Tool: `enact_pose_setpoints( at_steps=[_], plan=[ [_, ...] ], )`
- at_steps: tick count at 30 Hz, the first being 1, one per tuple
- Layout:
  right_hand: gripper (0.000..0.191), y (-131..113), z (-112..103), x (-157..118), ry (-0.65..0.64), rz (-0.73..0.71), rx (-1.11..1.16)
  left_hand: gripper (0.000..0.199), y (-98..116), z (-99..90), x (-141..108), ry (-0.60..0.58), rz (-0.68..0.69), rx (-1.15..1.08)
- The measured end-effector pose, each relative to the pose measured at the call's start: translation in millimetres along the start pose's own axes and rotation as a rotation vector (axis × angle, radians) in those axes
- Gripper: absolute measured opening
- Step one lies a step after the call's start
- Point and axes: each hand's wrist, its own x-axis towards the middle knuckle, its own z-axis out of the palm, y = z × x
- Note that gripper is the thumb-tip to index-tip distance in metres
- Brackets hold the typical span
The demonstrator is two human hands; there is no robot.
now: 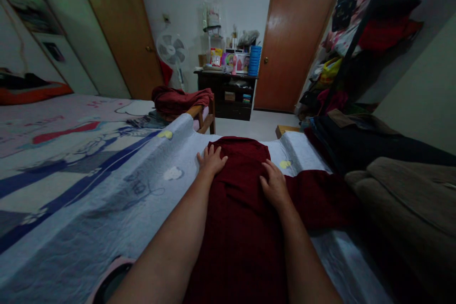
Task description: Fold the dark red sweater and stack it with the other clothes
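A: When viewed from the head, where to look for the dark red garment (245,228)?

B: Between the left grip (211,161) and the right grip (274,182), laid lengthwise on the pale quilted cover (117,204) and reaching just beyond both.

A: Clutching it, or only touching?

B: Touching, by the look of it. On the left, open, palm down, fingers spread over the edge; on the right, open too, fingers loosely bent at the opposite edge. Impossible to tell about any slight pinch underneath.

A: And past the right grip?

B: A dark red flap (320,197) out sideways, perhaps a sleeve; farther right, a thick brown cloth (402,194) beside dark clothes (388,147).

A: How to handle it?

B: Probably light, soft and limp; likelier to crease than to tear. Best taken by both side edges near the far end, with fingers wide against bunching.
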Motion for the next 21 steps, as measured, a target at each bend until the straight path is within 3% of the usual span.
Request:
enact_pose_setpoints(
  at_steps=[4,7,11,14,21],
  plan=[
    [0.051,-3.5,8.5,-2.3,-0.151,0.008,0.029,0.044,14.4,-13.3,-10.5,0.139,0.138,-0.024],
    [0.049,-2.8,11.7,-3.1,-0.19,0.021,-0.004,0.034,35.1,-15.7,-22.2,0.057,0.286,-0.068],
    [0.05,-2.1,9.1,-2.8,-0.234,0.031,-0.036,0.052,57.0,-1.3,-35.4,-0.1,0.324,-0.054],
    [0.054,-3.4,5.7,-3.7,-0.25,0.098,-0.067,0.07,60.6,9.1,-38.5,-0.185,0.288,-0.029],
    [0.067,-5.0,3.1,-4.7,-0.234,0.261,-0.123,0.076,59.9,9.4,-37.7,-0.22,0.273,-0.044]
  ],
)
